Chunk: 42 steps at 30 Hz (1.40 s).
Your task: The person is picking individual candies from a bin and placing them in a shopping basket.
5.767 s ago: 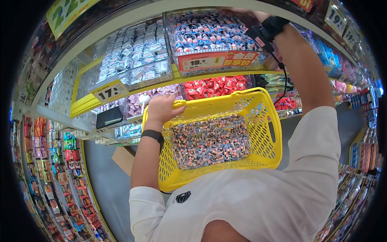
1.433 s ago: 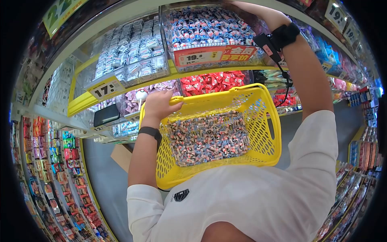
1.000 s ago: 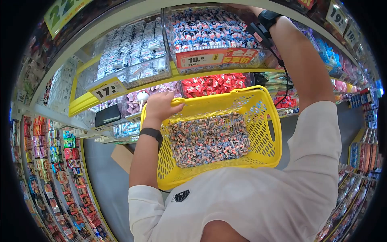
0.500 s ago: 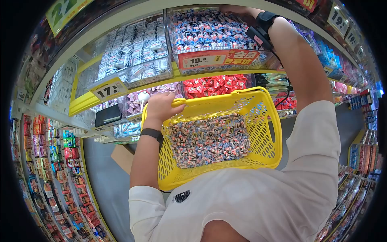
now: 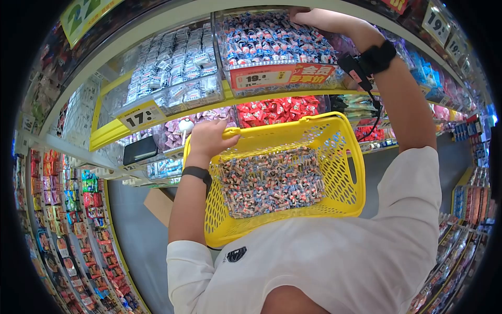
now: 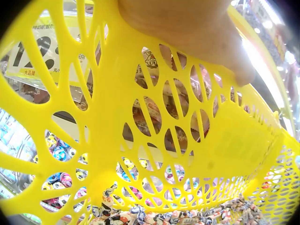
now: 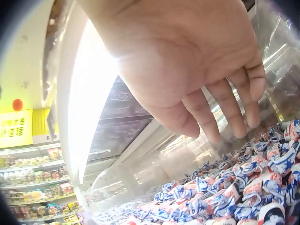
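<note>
In the head view my left hand (image 5: 209,138) grips the near-left rim of a yellow shopping basket (image 5: 272,135), thumb on the inner side. Inside the basket, a broad layer of small wrapped candies (image 5: 272,183) covers the bottom. My right hand (image 5: 334,22) reaches over a clear bin of blue, white and red wrapped candies (image 5: 272,44). The right wrist view shows that hand (image 7: 187,61) palm down with loosely bent fingers above the candies (image 7: 243,192), and no candy shows in it. In the left wrist view, the hand (image 6: 187,33) lies over the basket's rim.
A bin of white-wrapped candies (image 5: 170,65) adjoins on the left. Red candies (image 5: 280,110) fill a lower bin behind the basket. A dark phone-like slab (image 5: 140,150) rests by the lower left bins. A shelf rail (image 5: 172,20) crosses above the bins.
My right hand swings in and out over the candy bin. Since half a second ago its wrist has drawn back right and down. The left hand and basket stay nearly still.
</note>
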{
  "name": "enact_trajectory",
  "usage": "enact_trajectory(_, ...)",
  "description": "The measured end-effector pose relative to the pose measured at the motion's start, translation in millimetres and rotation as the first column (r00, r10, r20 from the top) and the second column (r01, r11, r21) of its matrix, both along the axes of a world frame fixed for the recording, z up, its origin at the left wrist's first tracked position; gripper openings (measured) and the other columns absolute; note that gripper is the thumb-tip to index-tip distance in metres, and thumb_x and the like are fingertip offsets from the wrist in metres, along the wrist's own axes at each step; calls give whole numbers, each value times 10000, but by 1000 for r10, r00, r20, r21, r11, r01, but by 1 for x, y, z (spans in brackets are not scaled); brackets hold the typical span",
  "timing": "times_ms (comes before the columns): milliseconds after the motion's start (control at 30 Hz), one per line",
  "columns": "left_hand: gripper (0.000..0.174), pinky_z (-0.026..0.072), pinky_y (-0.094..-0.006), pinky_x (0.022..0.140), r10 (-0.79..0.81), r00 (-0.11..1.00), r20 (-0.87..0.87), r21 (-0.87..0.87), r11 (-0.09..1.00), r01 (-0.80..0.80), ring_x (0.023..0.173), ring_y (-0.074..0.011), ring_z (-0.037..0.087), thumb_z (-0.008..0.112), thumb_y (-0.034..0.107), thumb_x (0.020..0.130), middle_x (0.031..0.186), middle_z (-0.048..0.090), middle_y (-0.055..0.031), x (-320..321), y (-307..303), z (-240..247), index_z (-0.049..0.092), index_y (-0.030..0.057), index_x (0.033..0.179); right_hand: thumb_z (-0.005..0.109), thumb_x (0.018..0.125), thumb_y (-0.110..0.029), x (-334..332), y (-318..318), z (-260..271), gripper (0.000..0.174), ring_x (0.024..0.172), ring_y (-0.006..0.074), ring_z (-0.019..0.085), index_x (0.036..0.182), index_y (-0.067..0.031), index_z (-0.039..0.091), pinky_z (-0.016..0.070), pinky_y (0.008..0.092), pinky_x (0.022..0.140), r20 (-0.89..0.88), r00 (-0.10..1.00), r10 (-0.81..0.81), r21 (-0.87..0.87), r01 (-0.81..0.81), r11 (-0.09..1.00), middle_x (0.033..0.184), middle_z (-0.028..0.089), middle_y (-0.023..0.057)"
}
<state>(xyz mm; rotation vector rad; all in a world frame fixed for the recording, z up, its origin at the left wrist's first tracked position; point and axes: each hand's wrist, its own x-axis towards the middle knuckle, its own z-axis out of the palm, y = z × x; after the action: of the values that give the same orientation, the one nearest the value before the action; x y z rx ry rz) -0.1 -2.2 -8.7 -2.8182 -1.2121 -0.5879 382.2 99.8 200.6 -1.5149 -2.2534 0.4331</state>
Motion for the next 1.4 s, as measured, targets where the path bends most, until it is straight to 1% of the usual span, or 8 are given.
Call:
enact_trajectory(167, 457, 498, -423, 620, 3, 1000, -5, -1, 1000, -3, 656, -298, 626, 719, 530, 724, 695, 625, -89, -1, 0, -1, 627, 83, 743, 614, 933, -192, -16, -55, 6, 184, 746, 62, 510, 1016, -35, 662, 435, 215, 690, -62, 987, -150, 136, 158, 978, 845, 613, -29)
enact_trajectory(367, 453, 498, -428, 625, 10, 1000, 8, -23, 1000, -10, 665, -298, 628, 724, 526, 725, 706, 630, -91, 0, -1, 0, 630, 83, 750, 630, 924, -188, -41, -124, 17, 168, 700, 60, 467, 954, -23, 645, 403, 229, 637, -82, 991, -102, 233, 118, 965, 801, 566, -31)
enact_trajectory(467, 430, 494, -444, 635, 15, 1000, 7, -56, 998, -15, 697, -313, 622, 726, 498, 735, 714, 624, -106, 0, -2, 2, 620, 81, 748, 650, 893, -172, -49, -151, 7, 155, 740, 92, 535, 929, -21, 647, 441, 269, 641, -174, 985, -7, 306, 61, 950, 807, 603, 22)
enact_trajectory(833, 428, 485, -447, 614, 10, 1000, 23, -46, 999, -9, 670, -324, 613, 726, 494, 747, 699, 613, -118, 0, -1, 1, 611, 82, 736, 595, 853, -72, -80, -202, -80, 74, 666, 195, 555, 873, -1, 608, 443, 321, 616, -337, 915, 223, -74, -262, 962, 755, 583, 81)
enact_trajectory(933, 430, 481, -448, 606, 5, 999, 32, -40, 999, -4, 666, -325, 611, 730, 493, 745, 691, 607, -119, 1, -1, 0, 614, 79, 738, 581, 849, -146, -91, -205, -109, 131, 695, 284, 609, 839, -23, 622, 471, 389, 625, -242, 960, 144, -315, -218, 924, 744, 612, 142)
enact_trajectory(1033, 428, 481, -446, 605, 6, 1000, 30, -42, 999, -5, 667, -325, 612, 729, 494, 746, 692, 605, -119, 0, -1, -1, 623, 80, 761, 554, 858, -205, -92, -205, -158, 192, 757, 330, 636, 887, -53, 667, 492, 435, 679, -102, 983, 156, -336, -181, 924, 796, 649, 163)
enact_trajectory(1233, 441, 497, -430, 612, 19, 1000, 4, -23, 1000, -19, 660, -306, 621, 721, 512, 734, 696, 623, -98, 1, -1, -1, 626, 81, 733, 548, 855, -252, -91, -210, -220, 260, 848, 361, 659, 961, -69, 699, 510, 475, 771, 94, 985, 142, -570, -64, 819, 902, 697, 166)
enact_trajectory(1400, 437, 496, -427, 610, 20, 1000, 17, -28, 999, -20, 659, -302, 621, 723, 509, 732, 697, 625, -96, 1, -1, 0, 629, 82, 737, 569, 838, -225, -83, -220, -279, 240, 810, 376, 649, 945, -44, 684, 499, 486, 732, 176, 935, 307, -659, -120, 743, 888, 686, 177)
